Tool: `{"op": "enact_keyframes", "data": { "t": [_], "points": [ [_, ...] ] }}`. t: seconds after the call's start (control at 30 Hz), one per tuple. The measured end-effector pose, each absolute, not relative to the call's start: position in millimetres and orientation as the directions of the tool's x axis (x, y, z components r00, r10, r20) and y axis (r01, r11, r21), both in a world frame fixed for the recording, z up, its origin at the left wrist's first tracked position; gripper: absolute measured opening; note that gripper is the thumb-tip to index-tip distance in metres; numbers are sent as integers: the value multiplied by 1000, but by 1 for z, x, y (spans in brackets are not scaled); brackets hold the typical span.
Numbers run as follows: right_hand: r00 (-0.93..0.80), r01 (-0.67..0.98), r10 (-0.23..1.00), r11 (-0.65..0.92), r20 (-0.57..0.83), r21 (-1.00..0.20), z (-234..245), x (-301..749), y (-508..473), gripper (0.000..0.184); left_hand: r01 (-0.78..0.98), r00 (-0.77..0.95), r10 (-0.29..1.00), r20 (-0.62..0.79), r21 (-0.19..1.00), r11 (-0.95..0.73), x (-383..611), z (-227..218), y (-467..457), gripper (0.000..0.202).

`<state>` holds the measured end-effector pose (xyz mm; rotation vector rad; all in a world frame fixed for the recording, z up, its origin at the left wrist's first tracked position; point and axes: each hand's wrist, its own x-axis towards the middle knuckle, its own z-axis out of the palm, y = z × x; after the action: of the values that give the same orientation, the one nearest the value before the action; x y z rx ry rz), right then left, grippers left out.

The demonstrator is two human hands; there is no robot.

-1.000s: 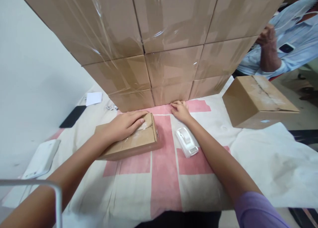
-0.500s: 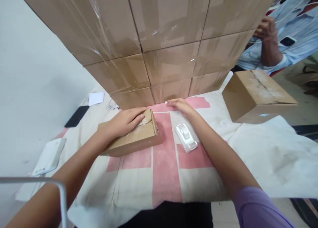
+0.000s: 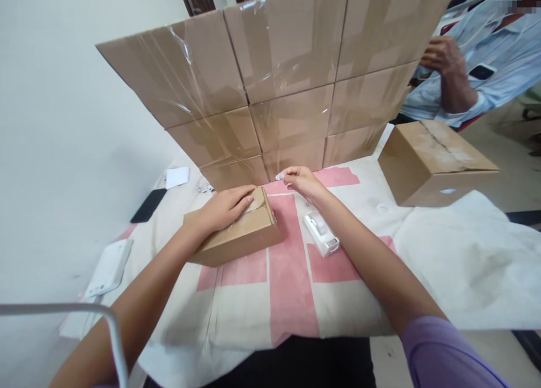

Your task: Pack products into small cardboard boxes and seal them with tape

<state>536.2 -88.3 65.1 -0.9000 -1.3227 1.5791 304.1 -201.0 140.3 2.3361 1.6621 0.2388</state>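
Note:
My left hand (image 3: pixel 230 207) lies over a small cardboard box (image 3: pixel 240 238), its fingers along the far top edge and its thumb on the taped top. Between thumb and fingers, my right hand (image 3: pixel 302 182) pinches a small whitish piece (image 3: pixel 279 176) just in front of the stacked boxes; what it is I cannot make out. Near my right forearm sits a white plastic object (image 3: pixel 322 234) that looks like a tape dispenser.
Wrapped cardboard boxes (image 3: pixel 291 111) form a wall behind my hands. Another carton (image 3: pixel 435 157) stands at right, near a seated person (image 3: pixel 460 78). On the left lie a dark phone-like slab (image 3: pixel 147 205), a white card (image 3: pixel 177 177) and a white device (image 3: pixel 109 268). A pink-patterned cloth (image 3: pixel 291 275) covers the table.
My right hand has curled its fingers more and raised the small whitish piece slightly. My left hand stays on the box. The whole view has tilted up and shifted a little.

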Motion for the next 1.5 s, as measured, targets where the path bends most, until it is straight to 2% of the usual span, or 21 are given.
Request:
{"op": "enact_keyframes", "data": {
  "t": [0.13, 0.33, 0.43, 0.53, 0.93, 1.2, 1.37, 1.5],
  "points": [
    [-483, -90, 875, -76, -23, -993, 73, 545, -93, 22, 898, 323, 946, -2, 317, -306, 301, 139, -201, 59],
    [-808, 80, 587, 28, -48, -996, 80, 546, -102, 14, 901, 288, 957, 20, 333, -278, 282, 136, -202, 62],
    [-880, 86, 471, 29, -62, -996, 76, 538, -107, 16, 906, 293, 956, 1, 318, -278, 275, 135, -204, 63],
    [-898, 113, 430, 25, -92, -993, 73, 531, -110, 20, 911, 286, 958, -4, 312, -270, 273, 136, -206, 62],
    [-884, 167, 436, -43, -169, -985, 65, 523, -117, 23, 911, 286, 958, -12, 312, -268, 267, 135, -207, 62],
    [-887, 194, 440, 78, -141, -978, 69, 518, -120, 16, 912, 261, 965, -21, 333, -239, 267, 135, -208, 63],
    [-853, 192, 495, 7, -163, -981, 64, 517, -126, 27, 910, 252, 968, -16, 344, -231, 265, 135, -209, 63],
    [-798, 221, 556, -89, -233, -971, 57, 515, -135, 31, 903, 284, 959, -25, 344, -258, 267, 135, -210, 63]
  ]
}}
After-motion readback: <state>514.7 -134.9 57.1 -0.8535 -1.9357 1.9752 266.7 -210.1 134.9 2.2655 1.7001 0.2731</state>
